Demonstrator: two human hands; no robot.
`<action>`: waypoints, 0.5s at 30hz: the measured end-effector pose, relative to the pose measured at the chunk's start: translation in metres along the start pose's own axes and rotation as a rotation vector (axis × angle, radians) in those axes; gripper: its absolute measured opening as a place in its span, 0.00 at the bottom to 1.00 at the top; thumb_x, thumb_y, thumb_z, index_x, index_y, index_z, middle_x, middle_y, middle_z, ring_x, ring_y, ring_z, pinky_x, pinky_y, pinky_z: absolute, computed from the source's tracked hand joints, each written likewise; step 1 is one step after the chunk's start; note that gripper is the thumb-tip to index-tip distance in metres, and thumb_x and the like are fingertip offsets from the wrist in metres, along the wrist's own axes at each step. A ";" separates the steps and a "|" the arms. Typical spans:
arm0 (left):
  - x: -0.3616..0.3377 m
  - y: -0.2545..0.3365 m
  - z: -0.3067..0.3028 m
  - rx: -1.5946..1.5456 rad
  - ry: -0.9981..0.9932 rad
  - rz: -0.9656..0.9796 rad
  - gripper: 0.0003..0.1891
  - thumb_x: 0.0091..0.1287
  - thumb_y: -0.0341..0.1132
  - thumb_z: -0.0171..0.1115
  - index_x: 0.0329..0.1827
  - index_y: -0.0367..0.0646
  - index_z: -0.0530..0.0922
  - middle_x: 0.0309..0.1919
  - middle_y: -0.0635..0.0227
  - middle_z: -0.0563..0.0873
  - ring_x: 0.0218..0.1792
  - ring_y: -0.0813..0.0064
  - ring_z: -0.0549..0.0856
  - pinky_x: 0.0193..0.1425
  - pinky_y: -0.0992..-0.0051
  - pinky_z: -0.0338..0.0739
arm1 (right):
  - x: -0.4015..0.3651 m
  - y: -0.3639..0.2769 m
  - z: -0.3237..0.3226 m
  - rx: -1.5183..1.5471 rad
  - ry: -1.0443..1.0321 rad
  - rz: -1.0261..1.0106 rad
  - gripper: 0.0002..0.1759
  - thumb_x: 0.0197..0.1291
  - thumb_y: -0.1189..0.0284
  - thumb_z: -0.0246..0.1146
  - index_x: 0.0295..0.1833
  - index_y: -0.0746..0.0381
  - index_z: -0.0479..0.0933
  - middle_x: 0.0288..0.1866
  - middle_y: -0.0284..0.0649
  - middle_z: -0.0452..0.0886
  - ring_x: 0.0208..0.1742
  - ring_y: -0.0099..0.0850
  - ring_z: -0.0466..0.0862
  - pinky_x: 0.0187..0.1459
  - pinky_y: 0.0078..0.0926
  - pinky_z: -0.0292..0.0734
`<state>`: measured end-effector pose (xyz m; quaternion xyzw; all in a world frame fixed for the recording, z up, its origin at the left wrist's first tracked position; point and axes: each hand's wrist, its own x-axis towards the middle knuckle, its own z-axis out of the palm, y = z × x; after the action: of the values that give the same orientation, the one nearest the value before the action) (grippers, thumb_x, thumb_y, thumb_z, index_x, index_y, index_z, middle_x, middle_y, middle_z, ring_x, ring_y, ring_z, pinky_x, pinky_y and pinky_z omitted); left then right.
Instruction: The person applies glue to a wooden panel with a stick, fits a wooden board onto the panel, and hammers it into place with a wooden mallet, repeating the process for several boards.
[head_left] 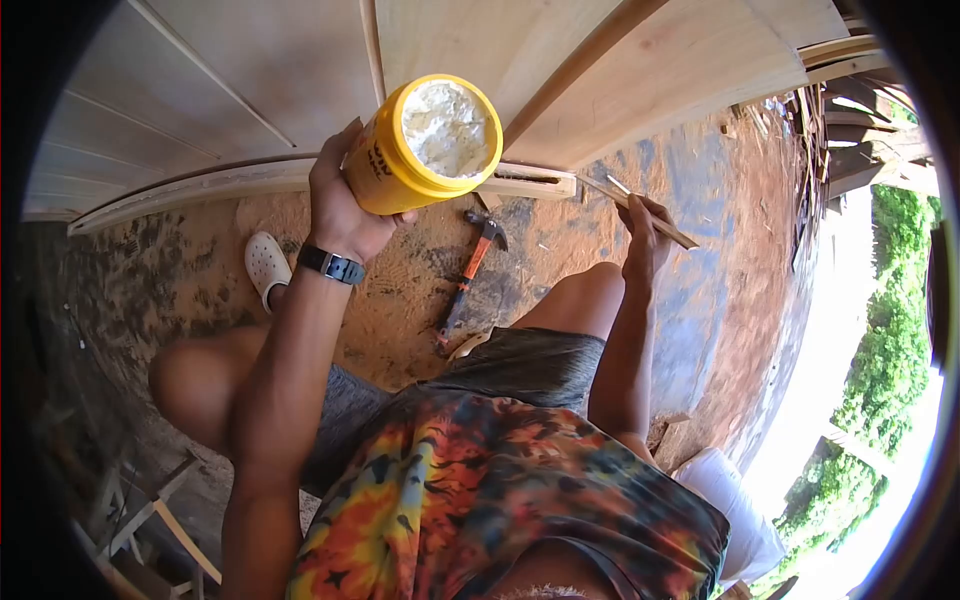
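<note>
**A:** What's in your left hand [340, 205]?

**B:** A yellow tub [385, 175] with its lid off. I hold it up in front of me, above the floor [400, 330] and close before the boards [680, 60], its mouth tipped towards my face. My fingers [405, 216] curl round the far side and my thumb lies along the near side, so the hand is closed firmly on it. White paste [445, 128] fills it almost to the rim.

**A:** Heavy?

**B:** Being that full, I'd judge it has some weight. The plastic looks smooth and stiff, so a wrap round the middle of the body suits it. I'd keep off the rim, where any paste would likely be slick.

**A:** And the right hand [645, 235]?

**B:** Pinched shut on 1 thin wooden stick [682, 239], with 1 end poking up towards the boards. It looks light and stiff, and I reckon it would snap if bent hard.

**A:** Anything else near?

**B:** 1 hammer [468, 280] with an orange handle lies on the floor between my knees, well apart from both hands.
</note>
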<state>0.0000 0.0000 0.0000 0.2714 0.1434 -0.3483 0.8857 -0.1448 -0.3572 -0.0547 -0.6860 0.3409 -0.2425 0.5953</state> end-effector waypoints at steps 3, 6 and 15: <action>0.014 0.007 -0.003 0.048 0.026 -0.031 0.25 0.73 0.61 0.51 0.54 0.53 0.83 0.41 0.69 0.89 0.37 0.68 0.88 0.25 0.67 0.76 | -0.023 -0.020 0.007 0.057 -0.010 0.030 0.19 0.69 0.69 0.69 0.57 0.72 0.77 0.55 0.50 0.80 0.54 0.38 0.87 0.58 0.33 0.86; 0.036 0.004 -0.021 0.071 -0.138 -0.153 0.27 0.72 0.60 0.52 0.63 0.52 0.81 0.56 0.65 0.87 0.49 0.66 0.88 0.30 0.66 0.82 | -0.047 -0.054 0.013 0.059 0.010 -0.031 0.18 0.70 0.71 0.67 0.58 0.73 0.76 0.55 0.50 0.79 0.56 0.39 0.86 0.60 0.35 0.86; 0.030 0.008 0.058 -0.005 -0.123 -0.388 0.29 0.76 0.51 0.50 0.68 0.37 0.77 0.64 0.53 0.84 0.66 0.58 0.82 0.75 0.54 0.73 | -0.143 -0.284 -0.046 0.325 -0.160 -0.169 0.17 0.66 0.79 0.62 0.58 0.75 0.78 0.44 0.51 0.85 0.33 0.40 0.89 0.38 0.34 0.87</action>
<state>0.0307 -0.0446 0.0373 0.2145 0.1397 -0.5278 0.8099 -0.2213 -0.2623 0.2424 -0.6240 0.1899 -0.2881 0.7011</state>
